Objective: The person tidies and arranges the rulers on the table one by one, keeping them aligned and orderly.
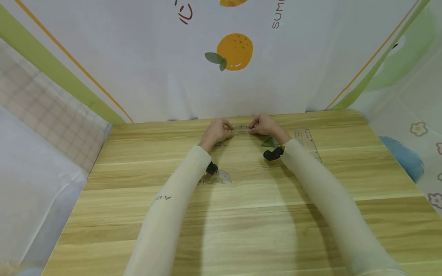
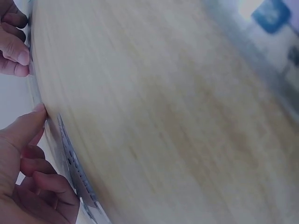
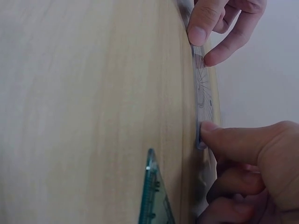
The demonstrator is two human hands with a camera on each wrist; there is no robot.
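A clear protractor is between both hands near the table's far edge, its curved side turned away. My left hand pinches its left end, and my right hand pinches the right end. In the right wrist view the right thumb lies on one end of the protractor, with the left hand at the other. A green set square lies just below the right hand. Beside the left hand, a clear measuring piece with holes shows in the left wrist view; its full outline is hidden.
A second protractor lies near the left forearm, partly covered by the wrist camera. Clear rulers lie right of the right wrist, partly behind the sleeve. A white printed cloth hangs behind the wooden table.
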